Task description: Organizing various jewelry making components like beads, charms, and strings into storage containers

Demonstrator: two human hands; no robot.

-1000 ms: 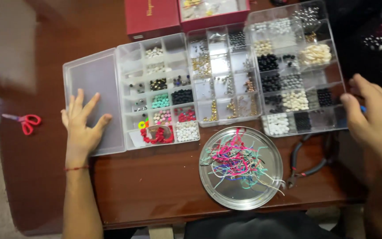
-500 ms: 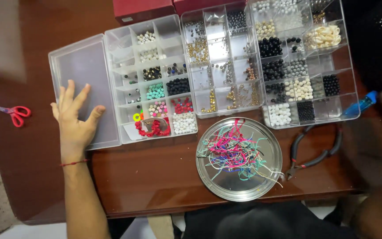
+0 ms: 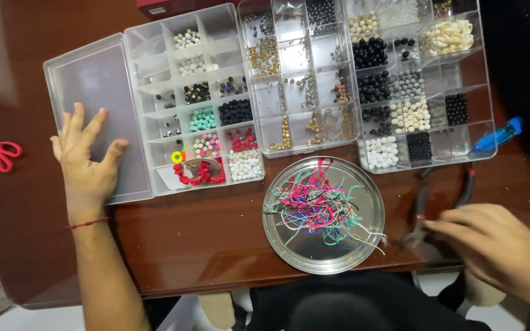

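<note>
Two hands rest near the tin plate (image 3: pixel 372 242), which holds a tangle of coloured threads (image 3: pixel 319 205) on the brown table (image 3: pixel 203 239). Left of the plate, the left hand (image 3: pixel 87 162) lies flat, fingers spread and holding nothing, on the clear lid (image 3: pixel 96 79) of a bead box (image 3: pixel 194 101). Right of the plate, the right hand (image 3: pixel 492 248) reaches its fingertips to the pliers (image 3: pixel 427 208), which lie just beside the plate's rim; whether it grips them I cannot tell, as the hand is blurred. Behind the plate sit two more bead boxes (image 3: pixel 369 73). A blue tube (image 3: pixel 497 136) lies right of them, and red scissors (image 3: pixel 1 153) lie far left of the plate.
</note>
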